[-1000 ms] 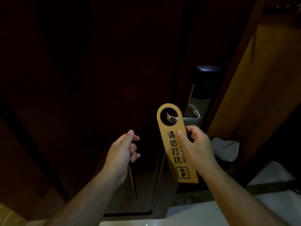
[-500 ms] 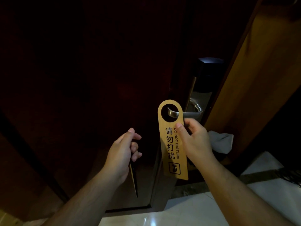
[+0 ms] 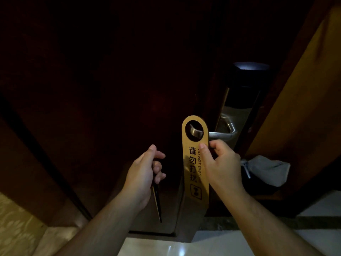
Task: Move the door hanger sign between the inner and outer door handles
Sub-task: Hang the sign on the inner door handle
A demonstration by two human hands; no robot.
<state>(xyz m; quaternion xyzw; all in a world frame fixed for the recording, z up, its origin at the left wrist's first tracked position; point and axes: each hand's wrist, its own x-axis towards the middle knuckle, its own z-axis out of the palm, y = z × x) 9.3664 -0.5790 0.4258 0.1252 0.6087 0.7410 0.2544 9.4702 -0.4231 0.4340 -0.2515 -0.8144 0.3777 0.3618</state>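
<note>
By the handle (image 3: 222, 134), right hand (image 3: 222, 168) pinches sign (image 3: 186, 174), left hand (image 3: 141, 175) grips card (image 3: 158, 204).

This looks like the doorway of a hotel guest room. The dark reddish-brown wooden door (image 3: 92, 89) carries a tall electronic lock (image 3: 247, 84), black at the top with a brushed-metal plate below. A silver metal lever handle (image 3: 221, 134) juts from the plate. At the handle is a gold-coloured flat door hanger sign (image 3: 191, 163) with a round hole. It is printed in black with Chinese characters and a partly covered English line, DO NOT DISTURB. Underfoot, glossy pale floor tiles (image 3: 166, 248) lie beside yellowish patterned carpet (image 3: 14, 228) at lower left. A tan wooden panel (image 3: 304, 89) flanks the doorway on the right. The light is dim.
</note>
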